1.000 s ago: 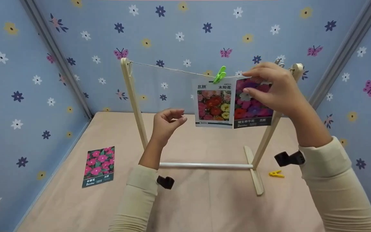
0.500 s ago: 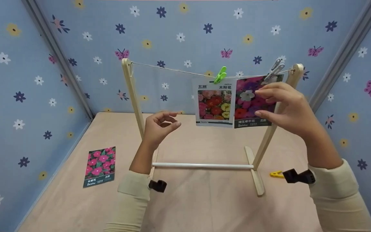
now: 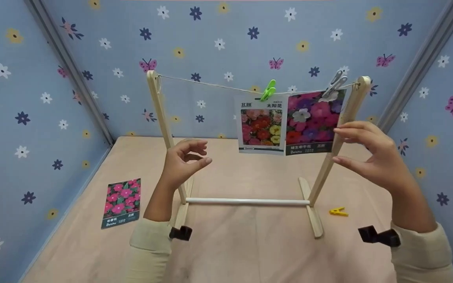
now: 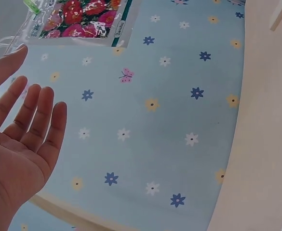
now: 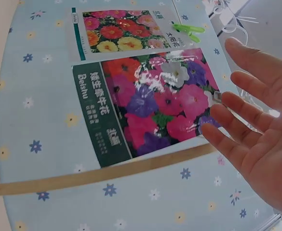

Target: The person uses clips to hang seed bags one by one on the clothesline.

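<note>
Two flower seed packets hang side by side on a string [image 3: 210,84] tied across a wooden frame. A green clothespin [image 3: 268,90] fastens the white-bordered packet [image 3: 262,127]. At the right, a grey clothespin [image 3: 334,86] fastens the pink and purple packet [image 3: 309,122]. My right hand [image 3: 376,153] is beside that packet's lower right edge, in front of the wooden post [image 3: 325,173], fingers relaxed and holding nothing. My left hand [image 3: 183,163] is near the left post [image 3: 159,106], loosely curved and bare, as its palm also shows in the left wrist view.
A third packet with pink flowers [image 3: 122,202] lies flat on the table at the left. To the right of the frame's foot [image 3: 315,224] lies a yellow clothespin [image 3: 338,212]. A white bar [image 3: 246,201] joins the two feet. Flower-patterned walls [image 3: 218,23] enclose the table.
My right hand has drawn down and to the right, away from the string, uncovering the grey clothespin and the packet. My left hand has moved left and slightly down.
</note>
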